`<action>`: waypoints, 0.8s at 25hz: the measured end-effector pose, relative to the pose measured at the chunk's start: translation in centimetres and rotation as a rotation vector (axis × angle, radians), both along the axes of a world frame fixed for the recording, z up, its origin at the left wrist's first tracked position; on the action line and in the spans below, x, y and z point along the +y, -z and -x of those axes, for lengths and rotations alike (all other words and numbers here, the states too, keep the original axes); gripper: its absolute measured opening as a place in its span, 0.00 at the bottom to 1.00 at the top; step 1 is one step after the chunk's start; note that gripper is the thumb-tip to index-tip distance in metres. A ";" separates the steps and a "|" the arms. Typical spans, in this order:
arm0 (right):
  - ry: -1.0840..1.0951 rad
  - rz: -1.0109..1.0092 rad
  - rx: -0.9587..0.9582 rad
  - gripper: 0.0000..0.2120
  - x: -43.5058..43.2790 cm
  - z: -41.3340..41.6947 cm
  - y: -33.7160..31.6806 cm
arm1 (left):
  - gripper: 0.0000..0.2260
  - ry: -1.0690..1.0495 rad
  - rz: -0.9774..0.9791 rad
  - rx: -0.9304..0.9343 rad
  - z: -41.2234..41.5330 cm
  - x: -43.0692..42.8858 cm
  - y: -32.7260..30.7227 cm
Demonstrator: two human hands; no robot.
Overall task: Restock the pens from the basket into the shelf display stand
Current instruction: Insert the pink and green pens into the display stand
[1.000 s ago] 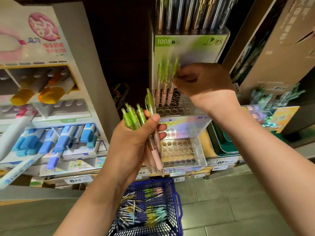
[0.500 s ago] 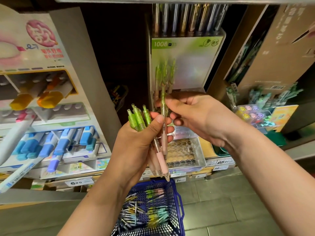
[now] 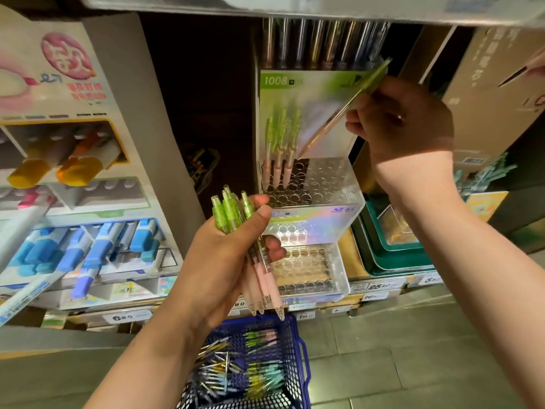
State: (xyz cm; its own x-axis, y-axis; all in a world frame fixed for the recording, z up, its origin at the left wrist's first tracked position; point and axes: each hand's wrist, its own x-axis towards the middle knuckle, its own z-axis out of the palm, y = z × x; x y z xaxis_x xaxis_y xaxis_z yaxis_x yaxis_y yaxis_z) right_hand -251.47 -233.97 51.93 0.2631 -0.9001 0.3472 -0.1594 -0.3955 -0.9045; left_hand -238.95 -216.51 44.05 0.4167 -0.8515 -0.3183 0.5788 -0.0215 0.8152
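My left hand [image 3: 224, 261] grips a bundle of green-and-pink pens [image 3: 256, 261], tips down, in front of the clear display stand [image 3: 330, 199]. My right hand [image 3: 404, 125] pinches one green-and-pink pen [image 3: 345, 110] slanted over the stand's upper tier, its tip close to the holes. Three matching pens [image 3: 278, 154] stand upright in the upper tier's back left holes. Below, the blue basket [image 3: 298, 343] on the floor holds several more pens in mixed colours.
A large marker display [image 3: 79, 187] fills the shelf to the left. Green trays [image 3: 389, 255] and a brown carton [image 3: 495, 93] sit to the right of the stand. A shelf edge [image 3: 295, 7] hangs just above. Price tags line the shelf front.
My right hand took one pen from the bundle in my left hand and lifted it up and right to the stand's upper tier. The camera tilted slightly downward.
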 end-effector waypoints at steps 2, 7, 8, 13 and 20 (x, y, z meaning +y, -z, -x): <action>-0.005 0.075 0.061 0.06 0.1 -0.4 0.1 | 0.15 0.008 0.010 -0.011 -0.1 0.0 -0.1; -0.028 0.209 0.268 0.08 0.0 -1.2 0.7 | 0.18 -0.017 0.024 -0.019 -0.2 -0.1 -0.3; -0.047 0.251 0.337 0.08 -0.1 -1.3 0.9 | 0.17 -0.019 0.026 -0.021 -0.2 -0.2 -0.3; -0.117 0.219 0.627 0.09 0.1 -1.8 2.4 | 0.12 -0.016 0.043 -0.041 0.1 -0.2 -0.4; -0.187 -0.223 0.567 0.13 2.3 -0.6 1.4 | 0.16 -0.006 0.082 -0.070 0.3 -0.6 -0.2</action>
